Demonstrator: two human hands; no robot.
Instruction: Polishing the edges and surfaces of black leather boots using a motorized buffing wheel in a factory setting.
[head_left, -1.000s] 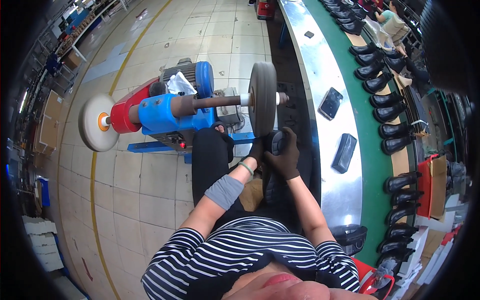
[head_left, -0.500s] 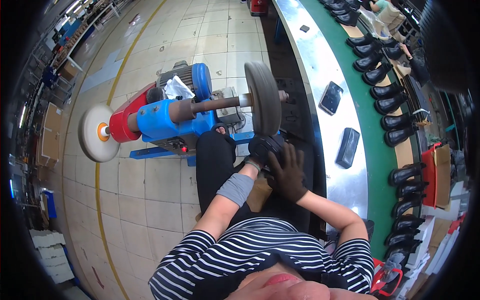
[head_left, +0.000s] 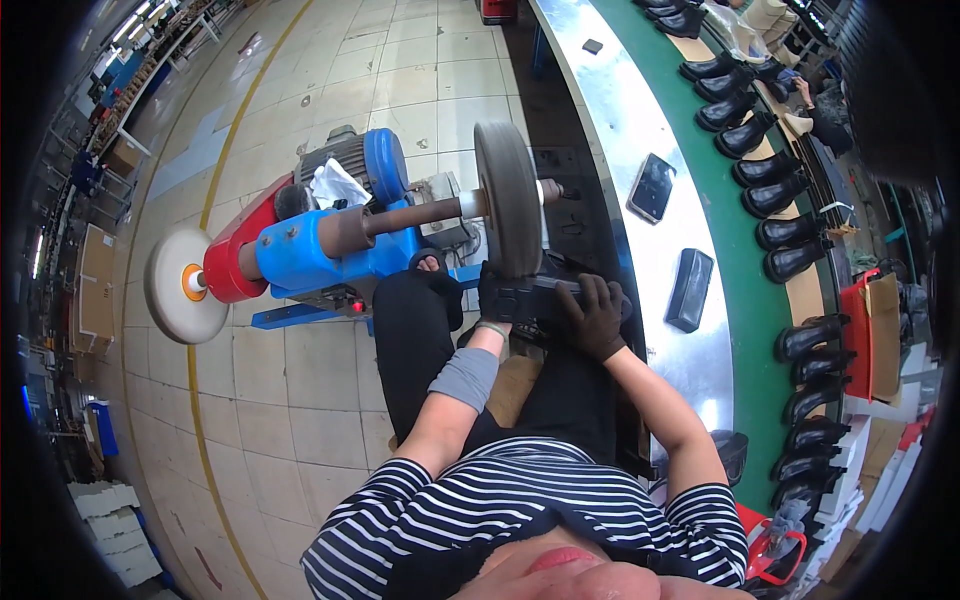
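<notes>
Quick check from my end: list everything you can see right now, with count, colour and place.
Black shoe: one, held in both hands against the wheel.
Grey buffing wheel: one, right end of the shaft.
Pale buffing wheel: one, orange hub, left end.
Blue and red motor housing: one, on the tiled floor.
Black boots: many, along the green belt.
Phone: one, dark, on the metal ledge.
Black block: one, same ledge.
Left hand: black glove.
Right hand: black glove.
</notes>
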